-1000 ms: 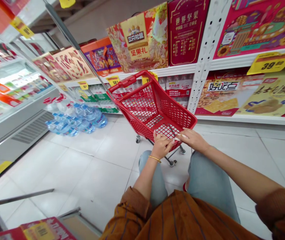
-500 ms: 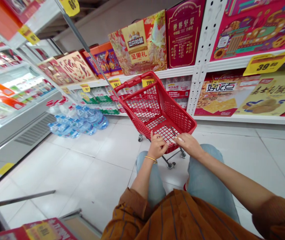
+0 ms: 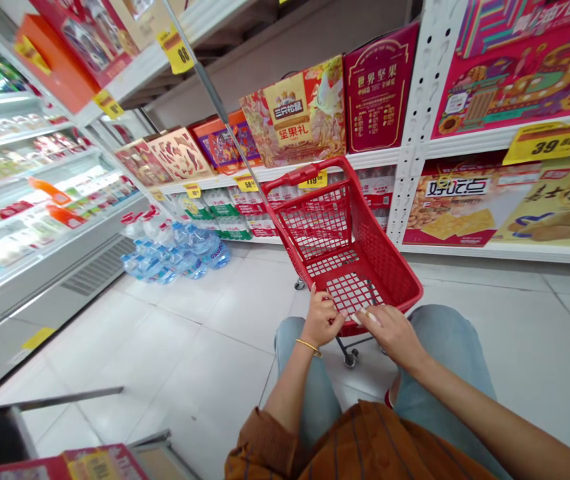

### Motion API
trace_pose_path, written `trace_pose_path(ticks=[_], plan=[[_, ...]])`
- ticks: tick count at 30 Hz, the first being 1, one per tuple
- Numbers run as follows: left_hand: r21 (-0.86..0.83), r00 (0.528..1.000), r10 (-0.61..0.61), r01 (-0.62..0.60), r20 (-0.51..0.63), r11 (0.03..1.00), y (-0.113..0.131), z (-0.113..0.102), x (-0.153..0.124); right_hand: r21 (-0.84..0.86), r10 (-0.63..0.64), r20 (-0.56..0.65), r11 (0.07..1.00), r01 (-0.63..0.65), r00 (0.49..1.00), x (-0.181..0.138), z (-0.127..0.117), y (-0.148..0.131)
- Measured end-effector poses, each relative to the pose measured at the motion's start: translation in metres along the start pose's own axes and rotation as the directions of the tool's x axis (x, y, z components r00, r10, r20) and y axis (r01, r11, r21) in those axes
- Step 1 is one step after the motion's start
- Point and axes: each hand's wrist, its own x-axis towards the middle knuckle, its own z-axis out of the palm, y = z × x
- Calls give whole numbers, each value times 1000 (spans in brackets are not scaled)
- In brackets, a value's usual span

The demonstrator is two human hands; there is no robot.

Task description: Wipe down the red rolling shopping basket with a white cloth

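In the head view a red plastic shopping cart stands just in front of my knees, its basket holding nothing that I can see. My left hand is curled over the near rim, fingers bent, a thin gold bangle at the wrist. Beside it my right hand grips the same rim, its fingers pointing inward toward the left hand. The fingertips of both hands nearly meet. The cart's handle is at the far side, toward the shelf, and a grey pole rises from its left corner.
Shelves with gift boxes and yellow price tags run behind the cart. Wrapped water bottles stand on the tiled floor at left, near a refrigerated display case. Red boxes are at the lower left.
The view has shifted, so the shelves and cart appear slightly further right and lower. Both hands stay on the cart's near rim.
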Motion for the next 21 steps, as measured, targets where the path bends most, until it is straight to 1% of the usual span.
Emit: trace_pose_path(ticks=[6,12,15,18,21], plan=[[-25,998,59,-60,-13,998,-15,3,13,-48,48,4,998,-48,999,9,4,-2],[-52,995,98,-100,-34,994,-23,-1,14,-96,41,-6,995,-41,999,13,5,-10],[-77,992,112,-116,-52,990,-26,-3,13,-98,82,14,992,-80,997,16,6,-17],[-86,991,109,-116,-75,990,-26,-4,10,-107,128,68,987,-120,989,18,5,-23],[-87,992,87,-95,-93,992,-22,-3,2,-129,126,101,985,-113,987,15,2,-29]])
